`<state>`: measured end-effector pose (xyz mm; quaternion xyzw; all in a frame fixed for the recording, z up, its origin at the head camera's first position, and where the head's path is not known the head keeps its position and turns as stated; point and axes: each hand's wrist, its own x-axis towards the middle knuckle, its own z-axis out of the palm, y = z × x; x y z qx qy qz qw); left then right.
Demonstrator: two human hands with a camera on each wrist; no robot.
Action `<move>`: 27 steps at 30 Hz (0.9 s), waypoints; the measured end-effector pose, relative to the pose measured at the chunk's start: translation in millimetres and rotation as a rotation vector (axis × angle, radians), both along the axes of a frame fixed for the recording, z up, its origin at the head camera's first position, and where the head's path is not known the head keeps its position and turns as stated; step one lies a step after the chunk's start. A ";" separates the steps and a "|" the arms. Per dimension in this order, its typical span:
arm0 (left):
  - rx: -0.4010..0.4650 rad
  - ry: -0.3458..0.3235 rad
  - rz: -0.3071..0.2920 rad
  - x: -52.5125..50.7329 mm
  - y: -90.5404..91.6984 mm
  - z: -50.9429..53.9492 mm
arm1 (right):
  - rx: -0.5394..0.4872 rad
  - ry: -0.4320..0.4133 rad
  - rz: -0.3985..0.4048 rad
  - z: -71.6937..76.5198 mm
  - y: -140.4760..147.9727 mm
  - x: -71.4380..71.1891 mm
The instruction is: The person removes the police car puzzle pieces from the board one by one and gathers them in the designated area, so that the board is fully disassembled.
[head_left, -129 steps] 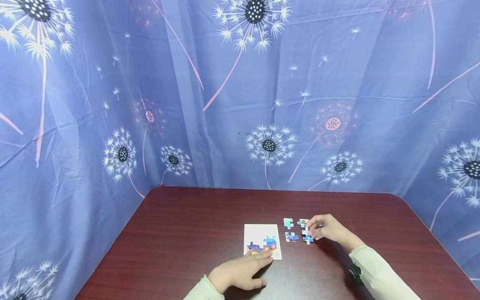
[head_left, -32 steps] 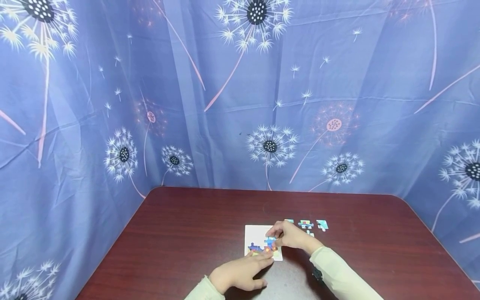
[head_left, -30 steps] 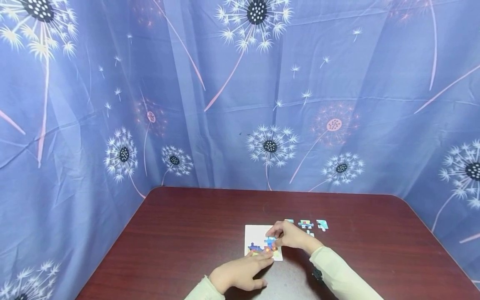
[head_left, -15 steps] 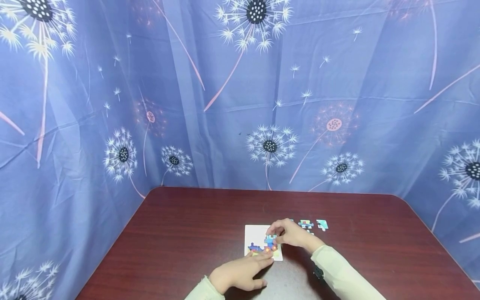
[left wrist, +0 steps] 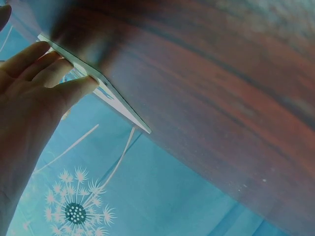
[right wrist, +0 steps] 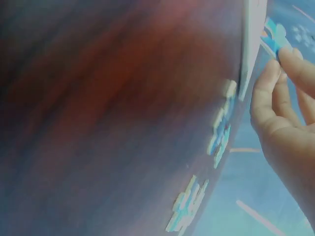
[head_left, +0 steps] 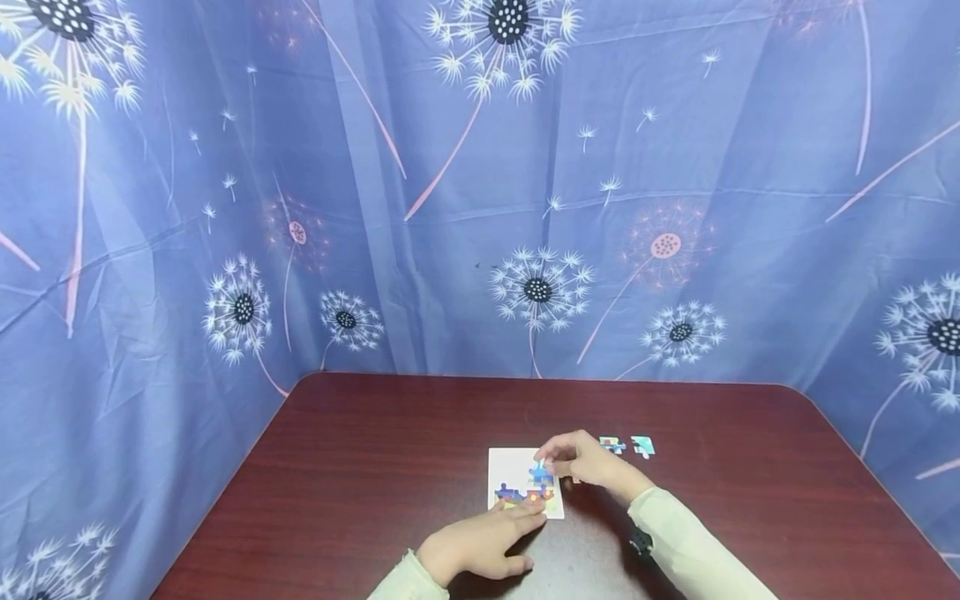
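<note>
A white board (head_left: pixel 512 461) lies on the table, with joined blue and red puzzle pieces (head_left: pixel 510 493) along its lower part. My left hand (head_left: pixel 483 543) rests its straight fingers on the board's near edge; the left wrist view shows those fingers (left wrist: pixel 59 73) over the board (left wrist: pixel 120 107). My right hand (head_left: pixel 588 461) is at the board's right side. In the right wrist view its thumb and fingers (right wrist: pixel 275 64) pinch a blue puzzle piece (right wrist: pixel 277 35), tilted and raised off the board's surface (right wrist: pixel 252 44).
Loose puzzle pieces lie to the right of the board, among them one with a red patch (head_left: pixel 611 444) and a light blue one (head_left: pixel 642 447). Others are partly behind my right hand. A blue dandelion-print curtain (head_left: pixel 450 333) stands behind the brown table (head_left: pixel 375 467).
My right hand went from the loose pieces to the board, and has since shifted slightly right, with the blue piece now lifted. My left hand has stayed on the board.
</note>
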<state>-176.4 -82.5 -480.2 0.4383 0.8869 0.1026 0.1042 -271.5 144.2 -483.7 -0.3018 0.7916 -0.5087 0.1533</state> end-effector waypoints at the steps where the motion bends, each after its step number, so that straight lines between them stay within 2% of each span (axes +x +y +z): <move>1: 0.000 -0.001 0.001 0.1 -0.1 0.0 | -0.006 -0.016 -0.023 1.2 2.0 -0.7; 6: 0.004 -0.024 0.006 0.6 -0.4 -0.3 | 0.004 -0.043 -0.096 8.7 14.2 -3.9; 10: 0.008 -0.035 0.006 0.9 -1.0 1.3 | 0.020 -0.046 -0.116 10.3 25.0 -7.0; 15: 0.012 -0.013 0.003 1.0 -1.0 2.7 | 0.005 -0.050 -0.127 10.0 42.4 -9.8; 21: 0.008 -0.005 -0.006 1.6 -1.2 1.5 | 0.031 -0.017 -0.136 13.7 69.4 -8.7; 27: 0.010 -0.014 0.001 0.8 -1.0 1.9 | 0.053 -0.032 -0.165 19.7 96.1 -6.9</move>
